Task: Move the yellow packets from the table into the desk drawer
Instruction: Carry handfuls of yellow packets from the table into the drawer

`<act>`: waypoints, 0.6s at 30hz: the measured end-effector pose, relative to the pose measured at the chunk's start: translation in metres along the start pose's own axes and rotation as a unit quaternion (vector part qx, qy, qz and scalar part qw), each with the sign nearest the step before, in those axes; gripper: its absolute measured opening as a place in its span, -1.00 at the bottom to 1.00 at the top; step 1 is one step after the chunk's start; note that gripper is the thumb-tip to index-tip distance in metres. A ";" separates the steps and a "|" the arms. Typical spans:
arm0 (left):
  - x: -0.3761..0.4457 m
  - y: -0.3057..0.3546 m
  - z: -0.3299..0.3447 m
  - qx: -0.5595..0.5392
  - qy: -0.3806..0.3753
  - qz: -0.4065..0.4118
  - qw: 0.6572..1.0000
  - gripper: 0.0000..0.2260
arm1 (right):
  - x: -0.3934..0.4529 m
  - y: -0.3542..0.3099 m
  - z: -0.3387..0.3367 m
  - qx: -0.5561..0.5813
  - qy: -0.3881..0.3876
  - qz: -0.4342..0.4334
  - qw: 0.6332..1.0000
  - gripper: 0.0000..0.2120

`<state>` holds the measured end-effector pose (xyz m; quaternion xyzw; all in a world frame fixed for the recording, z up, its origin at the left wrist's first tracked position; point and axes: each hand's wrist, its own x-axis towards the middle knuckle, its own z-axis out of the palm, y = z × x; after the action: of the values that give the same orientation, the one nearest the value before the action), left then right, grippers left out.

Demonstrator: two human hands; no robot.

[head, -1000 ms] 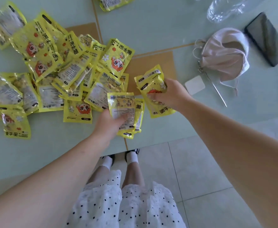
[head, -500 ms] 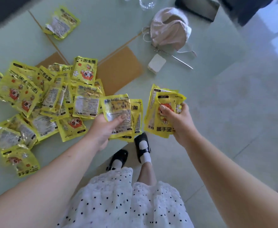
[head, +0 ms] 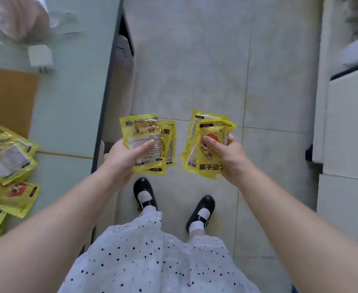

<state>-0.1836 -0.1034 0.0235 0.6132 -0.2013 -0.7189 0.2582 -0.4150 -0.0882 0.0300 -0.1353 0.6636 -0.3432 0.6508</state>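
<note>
Pale floor tiles (head: 195,70) fill the view ahead of both hands, bare between the table and white furniture (head: 347,123) off to the right of the right hand. Left of the left hand runs the table (head: 72,92), its dark edge just beside that wrist, with a heap of yellow packets (head: 6,166) lying on it farther left. The left hand (head: 127,157) grips a small stack of packets (head: 146,142), thumb across the top one. The right hand (head: 226,157) is closed on another bunch (head: 207,163). Both bunches hang over the floor, apart, above two black shoes (head: 144,193).
</note>
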 end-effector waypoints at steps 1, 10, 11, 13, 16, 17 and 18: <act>-0.001 -0.005 0.019 0.025 -0.016 -0.003 1.000 -0.67 | -0.009 0.008 -0.023 0.022 0.025 -0.001 0.999 -0.75; -0.030 -0.092 0.237 0.180 -0.156 -0.059 0.969 -0.63 | -0.111 0.087 -0.254 0.216 0.203 0.006 0.955 -0.50; -0.036 -0.108 0.264 0.197 -0.168 -0.067 0.963 -0.68 | -0.125 0.099 -0.280 0.233 0.220 0.009 0.947 -0.55; -0.050 -0.141 0.320 0.227 -0.186 -0.079 0.953 -0.78 | -0.153 0.125 -0.333 0.266 0.253 0.012 0.930 -0.74; -0.070 -0.187 0.393 0.259 -0.210 -0.086 0.939 -0.79 | -0.190 0.158 -0.398 0.310 0.294 0.013 0.904 -0.88; -0.076 -0.202 0.415 0.268 -0.217 -0.088 0.934 -0.78 | -0.201 0.168 -0.418 0.323 0.305 0.012 0.896 -0.88; -0.083 -0.216 0.437 0.276 -0.223 -0.089 0.931 -0.78 | -0.210 0.177 -0.437 0.335 0.315 0.012 0.888 -0.87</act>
<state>-0.6315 0.1055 0.0299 0.4999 -0.3885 -0.7731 -0.0380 -0.7610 0.2946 0.0438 0.2140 0.6808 -0.5619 0.4183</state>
